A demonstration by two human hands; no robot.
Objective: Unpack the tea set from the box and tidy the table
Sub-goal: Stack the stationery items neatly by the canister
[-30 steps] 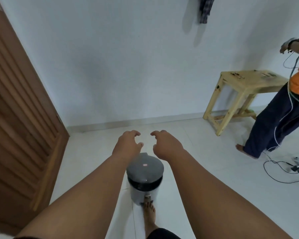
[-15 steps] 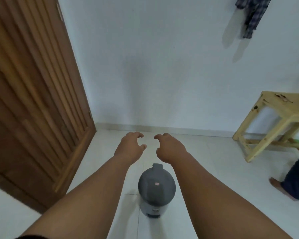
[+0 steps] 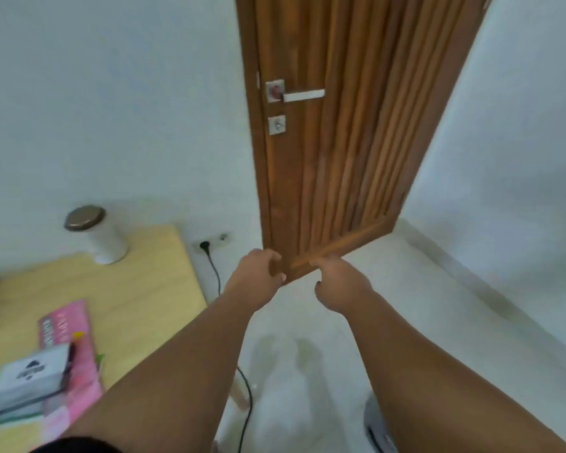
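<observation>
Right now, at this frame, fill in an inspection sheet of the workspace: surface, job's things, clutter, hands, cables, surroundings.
Surface: light wooden table at the left, blurred by motion.
Job's things: no tea set seen; a grey-white box lies on the table's near part, and whether it is the tea box cannot be told.
Clutter: white canister with a brown lid at the table's far edge; pink booklet under the box.
Hands: left hand and right hand held out over the floor, fingers loosely curled, holding nothing.
Cables: black cable plugged into a wall socket, running down beside the table.
Surroundings: wooden door with a metal handle, white walls.
</observation>
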